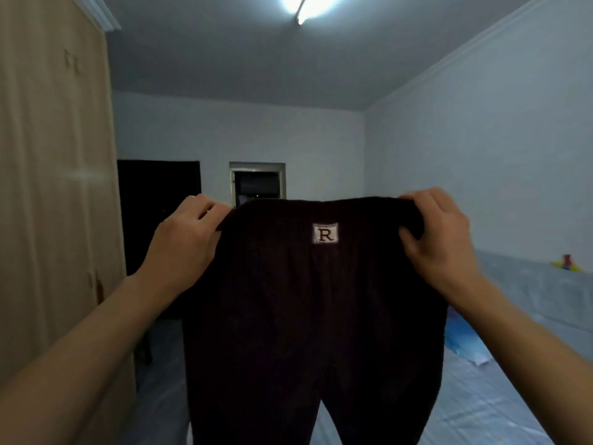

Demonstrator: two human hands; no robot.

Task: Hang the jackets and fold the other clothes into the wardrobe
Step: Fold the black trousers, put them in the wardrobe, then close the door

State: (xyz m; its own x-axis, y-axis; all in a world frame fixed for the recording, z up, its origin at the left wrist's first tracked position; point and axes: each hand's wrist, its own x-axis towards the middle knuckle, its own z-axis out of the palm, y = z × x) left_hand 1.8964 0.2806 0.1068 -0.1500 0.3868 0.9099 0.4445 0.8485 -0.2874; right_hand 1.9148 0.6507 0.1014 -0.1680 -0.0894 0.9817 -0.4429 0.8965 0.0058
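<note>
A pair of dark brown trousers [305, 316] hangs spread out in front of me, waistband up, with a small white patch bearing the letter R just below the band. My left hand [183, 245] grips the left corner of the waistband. My right hand [436, 239] pinches the right corner, fingers curled over the band. Both legs of the trousers drop out of view at the bottom. The beige wardrobe [54, 187] stands at my left, its doors closed.
A bed with a light blue cover [481, 396] lies below and to the right, with a crumpled blue cloth [462, 342] on it. A small coloured toy [566, 263] sits at the far right. A dark doorway [157, 213] and a window [256, 184] are in the far wall.
</note>
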